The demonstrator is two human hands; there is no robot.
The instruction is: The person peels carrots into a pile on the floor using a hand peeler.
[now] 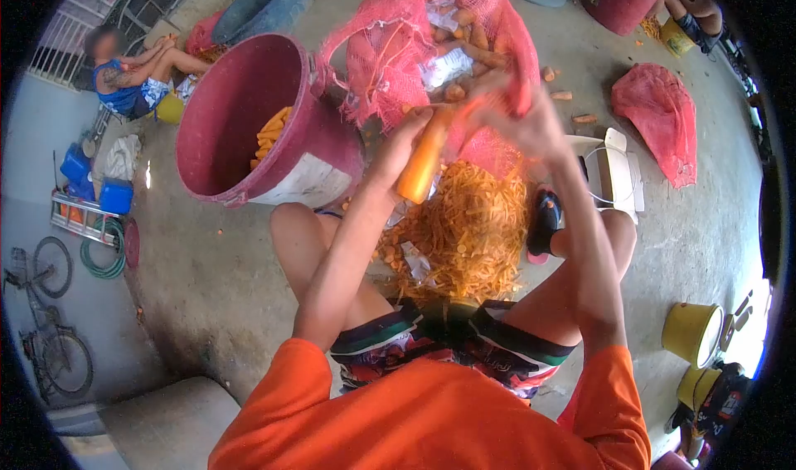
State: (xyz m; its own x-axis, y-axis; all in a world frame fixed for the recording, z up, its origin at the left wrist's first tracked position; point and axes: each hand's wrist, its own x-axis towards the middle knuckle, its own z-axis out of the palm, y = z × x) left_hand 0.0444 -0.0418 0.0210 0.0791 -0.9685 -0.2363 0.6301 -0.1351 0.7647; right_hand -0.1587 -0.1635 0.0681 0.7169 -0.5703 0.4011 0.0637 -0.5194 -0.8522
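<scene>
My left hand (398, 151) is closed around a peeled carrot (424, 167), its thick end pointing down toward me. By the carrot's upper end, my right hand (531, 126) is smeared by motion. A reddish-orange streak shows at its fingers, too blurred to name. Below both hands, a heap of carrot peelings (477, 230) lies on the floor between my legs. Just beyond them is an open pink mesh sack (385, 64) with unpeeled carrots (489, 55) and crumpled plastic inside. To the left stands a large pink tub (240, 72) with peeled carrots (272, 137) in it.
A dark sandal (543, 221) and a white box-like object (613, 172) are to the right. Farther off lie another red mesh sack (659, 113) and yellow buckets (692, 335). A seated person (133, 76) is at far left, beside a blue tub (261, 6). A bicycle (50, 321) leans left.
</scene>
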